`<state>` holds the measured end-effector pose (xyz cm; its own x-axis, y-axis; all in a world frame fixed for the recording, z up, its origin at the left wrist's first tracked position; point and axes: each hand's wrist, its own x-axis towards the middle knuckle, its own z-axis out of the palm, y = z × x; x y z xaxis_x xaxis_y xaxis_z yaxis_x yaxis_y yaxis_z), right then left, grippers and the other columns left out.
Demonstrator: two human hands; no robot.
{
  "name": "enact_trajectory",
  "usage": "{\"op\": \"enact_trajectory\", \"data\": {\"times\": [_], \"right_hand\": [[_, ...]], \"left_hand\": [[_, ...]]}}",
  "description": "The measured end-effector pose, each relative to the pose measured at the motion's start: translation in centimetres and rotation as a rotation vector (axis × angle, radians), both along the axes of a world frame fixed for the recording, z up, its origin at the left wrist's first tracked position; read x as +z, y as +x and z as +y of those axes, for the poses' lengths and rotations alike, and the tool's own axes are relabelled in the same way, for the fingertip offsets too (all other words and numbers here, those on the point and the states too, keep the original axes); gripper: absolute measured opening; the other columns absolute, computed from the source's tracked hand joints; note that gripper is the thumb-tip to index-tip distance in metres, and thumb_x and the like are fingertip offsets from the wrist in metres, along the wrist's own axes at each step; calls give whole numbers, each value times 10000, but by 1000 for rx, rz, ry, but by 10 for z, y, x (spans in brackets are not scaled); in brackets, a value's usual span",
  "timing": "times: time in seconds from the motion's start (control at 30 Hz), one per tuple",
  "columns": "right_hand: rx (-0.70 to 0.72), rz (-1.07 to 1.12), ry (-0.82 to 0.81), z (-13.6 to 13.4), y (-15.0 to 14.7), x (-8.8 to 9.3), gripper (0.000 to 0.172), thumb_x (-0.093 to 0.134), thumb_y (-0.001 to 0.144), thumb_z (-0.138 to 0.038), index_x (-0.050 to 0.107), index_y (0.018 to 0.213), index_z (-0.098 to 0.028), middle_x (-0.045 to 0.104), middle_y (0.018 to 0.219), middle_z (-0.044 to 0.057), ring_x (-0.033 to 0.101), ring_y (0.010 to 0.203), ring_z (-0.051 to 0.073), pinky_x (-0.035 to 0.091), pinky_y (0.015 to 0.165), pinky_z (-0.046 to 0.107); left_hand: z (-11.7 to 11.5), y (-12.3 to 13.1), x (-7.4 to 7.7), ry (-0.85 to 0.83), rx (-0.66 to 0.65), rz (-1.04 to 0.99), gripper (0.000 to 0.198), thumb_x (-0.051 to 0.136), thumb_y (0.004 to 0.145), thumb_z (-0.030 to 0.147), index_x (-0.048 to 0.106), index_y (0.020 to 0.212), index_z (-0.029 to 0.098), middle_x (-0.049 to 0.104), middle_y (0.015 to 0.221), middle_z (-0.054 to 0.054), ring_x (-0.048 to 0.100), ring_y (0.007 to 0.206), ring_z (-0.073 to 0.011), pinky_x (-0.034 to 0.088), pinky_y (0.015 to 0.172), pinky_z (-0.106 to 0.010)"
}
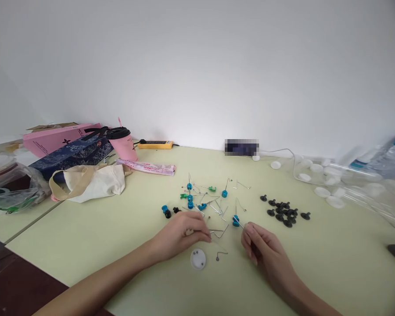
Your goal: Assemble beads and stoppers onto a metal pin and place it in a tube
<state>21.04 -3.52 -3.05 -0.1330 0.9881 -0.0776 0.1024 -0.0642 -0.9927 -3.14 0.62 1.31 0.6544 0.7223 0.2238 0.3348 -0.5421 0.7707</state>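
Note:
My left hand [184,235] has its thumb and fingertips pinched on a thin bent wire [223,253] with a small dark ball at its end. My right hand [266,250] pinches a thin metal rod [239,224], whose far tip overlaps a blue spool-shaped piece [236,221] with a wire standing up from it. Below my left hand lies a round white cap [198,259] with a few tiny dark bits in it. Beyond the hands are more blue pieces [190,202], green pieces [212,189] and scattered bent metal pins [221,210].
Several black suction-cup-like discs [287,223] lie to the right. Clear tubes with white caps [335,202] and a water bottle [386,156] are at far right. A pink cup [124,147], cloth bag [95,186], boxes and yellow power strip [155,145] stand left and back.

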Motion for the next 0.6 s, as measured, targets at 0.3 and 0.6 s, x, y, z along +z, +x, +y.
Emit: {"op": "enact_trajectory", "data": {"times": [0.3, 0.6], "right_hand": [[-3, -5, -19, 0, -2, 1, 465, 376, 971, -493, 429, 615, -197, 399, 561, -35, 333, 533, 117, 268, 540, 265], [-14, 1, -1, 0, -2, 1, 477, 379, 972, -486, 440, 603, -191, 398, 543, -38, 337, 518, 108, 268, 530, 257]], "left_hand": [[-24, -16, -22, 187, -37, 195, 275, 464, 951, 303, 716, 909, 204, 635, 819, -49, 563, 769, -141, 415, 723, -243], [-27, -15, -23, 169, -39, 188, 267, 461, 953, 305, 711, 962, 209, 620, 809, -44, 555, 774, -138, 407, 722, -226]]}}
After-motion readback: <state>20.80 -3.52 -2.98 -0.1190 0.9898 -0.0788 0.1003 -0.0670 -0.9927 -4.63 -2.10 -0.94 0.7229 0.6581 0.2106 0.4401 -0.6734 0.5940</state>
